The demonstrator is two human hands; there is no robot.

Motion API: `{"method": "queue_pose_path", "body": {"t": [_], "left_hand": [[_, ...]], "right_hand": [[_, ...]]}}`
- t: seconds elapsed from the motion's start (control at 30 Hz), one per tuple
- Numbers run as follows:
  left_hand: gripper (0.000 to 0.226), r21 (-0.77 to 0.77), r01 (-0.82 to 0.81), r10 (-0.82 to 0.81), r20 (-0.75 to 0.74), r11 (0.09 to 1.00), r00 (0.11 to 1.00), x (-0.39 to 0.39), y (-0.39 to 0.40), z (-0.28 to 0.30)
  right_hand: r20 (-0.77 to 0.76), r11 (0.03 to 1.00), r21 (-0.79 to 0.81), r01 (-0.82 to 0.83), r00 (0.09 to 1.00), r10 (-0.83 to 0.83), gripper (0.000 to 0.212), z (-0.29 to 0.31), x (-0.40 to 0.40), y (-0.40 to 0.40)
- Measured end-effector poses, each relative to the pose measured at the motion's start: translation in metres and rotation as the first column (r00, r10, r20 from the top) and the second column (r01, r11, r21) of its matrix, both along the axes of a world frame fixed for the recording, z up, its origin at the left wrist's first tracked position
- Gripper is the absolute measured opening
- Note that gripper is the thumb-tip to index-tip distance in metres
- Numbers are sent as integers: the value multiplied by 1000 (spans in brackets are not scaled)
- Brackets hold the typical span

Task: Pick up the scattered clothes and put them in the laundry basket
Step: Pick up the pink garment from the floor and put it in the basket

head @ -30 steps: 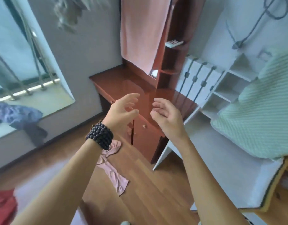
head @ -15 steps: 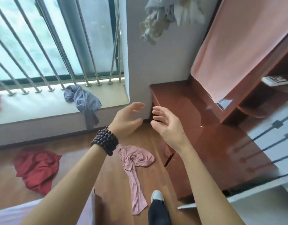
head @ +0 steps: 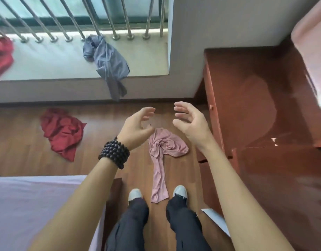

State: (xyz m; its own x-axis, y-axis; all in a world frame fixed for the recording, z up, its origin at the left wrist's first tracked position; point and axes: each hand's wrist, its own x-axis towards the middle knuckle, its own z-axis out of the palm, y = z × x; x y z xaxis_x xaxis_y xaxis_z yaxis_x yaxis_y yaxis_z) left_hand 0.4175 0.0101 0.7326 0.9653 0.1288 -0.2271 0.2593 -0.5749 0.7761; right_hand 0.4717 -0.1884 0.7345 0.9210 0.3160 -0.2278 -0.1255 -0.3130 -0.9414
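Note:
A pink garment [head: 163,153] lies crumpled on the wooden floor just ahead of my feet, one long end trailing between my shoes. My left hand [head: 136,128], with a dark bead bracelet on the wrist, and my right hand [head: 189,124] hover above it, both open with curled fingers and holding nothing. A red garment [head: 62,132] lies on the floor to the left. A grey-blue garment [head: 107,62] hangs over the edge of the window sill. Another red garment [head: 1,55] sits on the sill at far left. No laundry basket is in view.
A glossy red-brown desk [head: 255,105] stands close on the right, its drawer front next to the pink garment. A bed with a mauve sheet [head: 38,205] fills the lower left. Metal window bars [head: 80,17] line the sill [head: 47,64].
The view has swung left and down from the desk and shelves to the floor. Both hands stay open and close together, now above the pink garment. My feet have come into view.

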Motion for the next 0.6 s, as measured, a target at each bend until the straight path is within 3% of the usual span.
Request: {"method": "queue_pose_path", "body": {"t": [0.13, 0.27, 0.37, 0.43, 0.5, 0.6], "left_hand": [[57, -24, -7, 4, -95, 1000, 995, 25, 19, -119], [65, 1, 31, -30, -216, 1000, 976, 58, 26, -306], [80, 80, 226, -189, -325, 971, 927, 83, 24, -455], [96, 146, 414, -318, -433, 899, 843, 95, 24, -553], [115, 243, 537, -350, -534, 808, 769, 102, 29, -647], [138, 406, 619, -317, -598, 673, 736, 109, 38, -746]], "right_hand": [[-89, 998, -63, -15, 996, 9, 54, -120, 24, 8], [-229, 982, -161, -93, 972, 55, 65, -315, 49, 31], [-294, 929, -293, -227, 946, 138, 78, -465, 64, 47], [-340, 878, -366, -310, 922, 185, 87, -560, 72, 54], [-367, 790, -477, -385, 904, 219, 98, -652, 83, 58], [-400, 514, -693, -506, 862, 310, 112, -749, 94, 58]]}}
